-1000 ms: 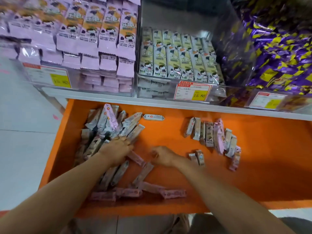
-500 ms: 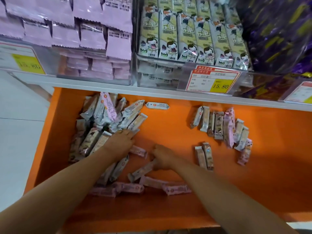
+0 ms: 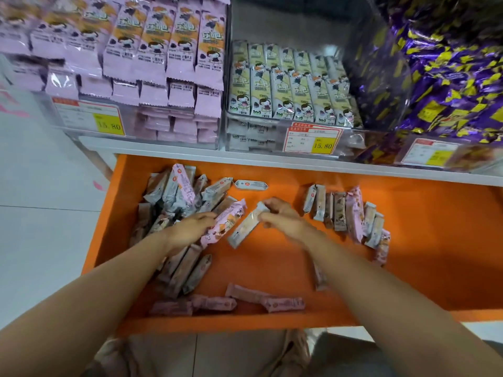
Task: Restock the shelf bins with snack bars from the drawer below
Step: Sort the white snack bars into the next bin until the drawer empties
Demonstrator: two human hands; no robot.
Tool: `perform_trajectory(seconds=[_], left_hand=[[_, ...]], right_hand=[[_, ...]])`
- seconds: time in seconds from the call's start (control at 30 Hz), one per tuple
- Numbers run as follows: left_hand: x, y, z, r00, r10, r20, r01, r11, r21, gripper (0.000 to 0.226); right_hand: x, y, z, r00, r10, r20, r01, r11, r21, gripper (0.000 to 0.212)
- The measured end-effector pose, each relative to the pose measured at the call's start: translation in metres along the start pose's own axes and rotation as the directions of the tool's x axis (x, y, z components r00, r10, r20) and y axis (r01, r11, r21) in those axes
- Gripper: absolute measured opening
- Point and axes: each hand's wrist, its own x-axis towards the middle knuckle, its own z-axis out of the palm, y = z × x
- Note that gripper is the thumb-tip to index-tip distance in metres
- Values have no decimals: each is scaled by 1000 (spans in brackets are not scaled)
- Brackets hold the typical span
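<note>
Now, past loose pink bars (image 3: 215, 303) along the near edge of the orange drawer (image 3: 422, 268), my left hand (image 3: 187, 231) grips a pink snack bar (image 3: 226, 223) and my right hand (image 3: 283, 220) pinches a pale snack bar (image 3: 243, 228) mid-drawer; stocked shelf bins (image 3: 258, 140) stand beyond its far edge.

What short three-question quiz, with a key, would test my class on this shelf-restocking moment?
1. Multiple choice: which hand pinches the pale snack bar over the orange drawer? A) left B) right C) neither
2. True or false: the price tag below the cream packs reads 15.80.
3. Fill in: the left hand holds a ____ snack bar.

Key
1. B, the right hand pinches its upper end.
2. True.
3. Pink: the pink snack bar.
</note>
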Motion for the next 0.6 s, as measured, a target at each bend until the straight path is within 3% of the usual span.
perform_trajectory(seconds=[0.1, 0.2, 0.27, 0.37, 0.43, 0.5, 0.6], left_hand=[[-13, 15, 6, 999, 11, -51, -19, 990, -139, 32], [-22, 26, 8, 987, 1, -160, -50, 952, -302, 44], [-35, 35, 6, 991, 38, -128, -78, 943, -323, 56], [-56, 49, 4, 990, 117, -81, -137, 941, -310, 49], [-65, 54, 2, 990, 94, -106, -123, 940, -318, 46], [-73, 58, 0, 994, 61, -92, -91, 928, -361, 58], [-87, 66, 1, 996, 76, -55, -92, 914, -394, 43]], right_hand=[[-12, -27, 1, 999, -30, -13, 32, 981, 194, 21], [-27, -43, 5, 998, -64, -22, 68, 966, 248, 21], [-37, -52, 7, 995, -95, -32, 100, 954, 281, 21], [-52, -67, 7, 987, -153, -39, 158, 946, 284, 28], [-64, -79, 2, 983, -180, -22, 178, 936, 303, 29], [-77, -90, -4, 984, -178, 9, 166, 937, 307, 29], [-93, -98, -10, 992, -118, 42, 103, 959, 264, 33]])
